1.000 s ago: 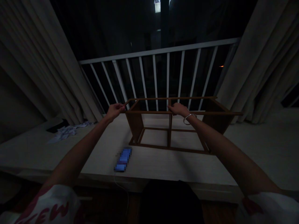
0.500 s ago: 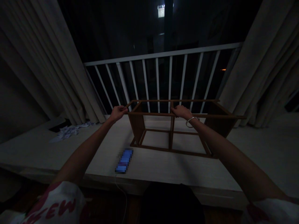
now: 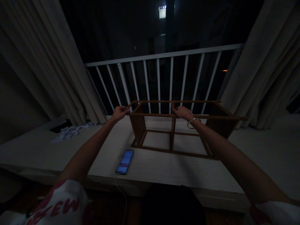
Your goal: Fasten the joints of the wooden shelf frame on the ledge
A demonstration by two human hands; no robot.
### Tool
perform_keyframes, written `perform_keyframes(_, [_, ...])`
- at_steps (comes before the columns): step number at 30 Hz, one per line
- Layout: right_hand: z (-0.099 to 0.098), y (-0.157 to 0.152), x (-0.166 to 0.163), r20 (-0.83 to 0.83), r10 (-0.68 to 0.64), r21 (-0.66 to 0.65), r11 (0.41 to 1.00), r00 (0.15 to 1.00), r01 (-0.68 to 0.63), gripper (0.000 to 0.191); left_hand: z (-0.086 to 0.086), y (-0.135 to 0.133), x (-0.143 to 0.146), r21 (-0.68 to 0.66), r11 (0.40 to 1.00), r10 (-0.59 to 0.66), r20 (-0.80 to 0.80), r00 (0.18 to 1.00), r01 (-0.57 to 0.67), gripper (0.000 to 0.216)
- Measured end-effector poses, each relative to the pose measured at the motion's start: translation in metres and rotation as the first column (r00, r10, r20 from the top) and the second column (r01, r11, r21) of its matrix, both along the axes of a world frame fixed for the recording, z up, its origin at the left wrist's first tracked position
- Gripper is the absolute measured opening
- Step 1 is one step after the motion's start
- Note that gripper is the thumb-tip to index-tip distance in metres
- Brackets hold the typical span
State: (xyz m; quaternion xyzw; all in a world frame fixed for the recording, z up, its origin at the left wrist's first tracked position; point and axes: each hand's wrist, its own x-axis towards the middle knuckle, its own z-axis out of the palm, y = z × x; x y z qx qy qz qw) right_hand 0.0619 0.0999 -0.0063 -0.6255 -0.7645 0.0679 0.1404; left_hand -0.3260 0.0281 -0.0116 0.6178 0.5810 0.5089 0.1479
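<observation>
A brown wooden frame [image 3: 154, 115], like an open shelf skeleton with side panels, stands on the pale surface [image 3: 164, 168]. My left hand [image 3: 120, 112] is closed round the left end of the frame's near top rail. My right hand [image 3: 183, 112], with a silver bangle on the wrist, is closed on the same rail near its middle post. The room is very dim.
A lit blue phone [image 3: 124, 161] with a cable lies on the surface in front of the frame. Scraps of white paper [image 3: 70, 132] lie at the left. A white railing [image 3: 164, 81] runs behind, with pale curtains [image 3: 47, 68] on both sides.
The view has shifted slightly, so the frame sits a little lower in the picture. Both hands keep their grip on the top rail.
</observation>
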Motion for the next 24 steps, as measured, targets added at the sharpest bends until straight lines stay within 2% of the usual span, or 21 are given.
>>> perform_keyframes(6, [-0.001, -0.001, 0.0, 0.0, 0.003, 0.001, 1.0, 1.0, -0.003, 0.056, 0.006, 0.001, -0.003, -0.021, 1.0, -0.008, -0.189, 0.982, 0.004, 0.026])
perform_keyframes(12, [-0.002, -0.004, 0.0, 0.01, 0.013, 0.022, 1.0, 1.0, -0.013, 0.055, 0.014, 0.001, -0.001, 0.001, 1.0, 0.026, -0.424, 0.905, -0.029, 0.02])
perform_keyframes(18, [-0.002, -0.004, 0.0, 0.012, 0.011, 0.015, 1.0, 1.0, -0.012, 0.053, 0.013, -0.002, 0.001, 0.025, 0.999, -0.015, -0.402, 0.916, 0.028, 0.034])
perform_keyframes(24, [-0.001, -0.005, 0.0, 0.018, 0.005, 0.011, 1.0, 1.0, -0.005, 0.057, 0.011, -0.005, 0.002, 0.023, 1.0, -0.007, -0.387, 0.922, 0.018, 0.027])
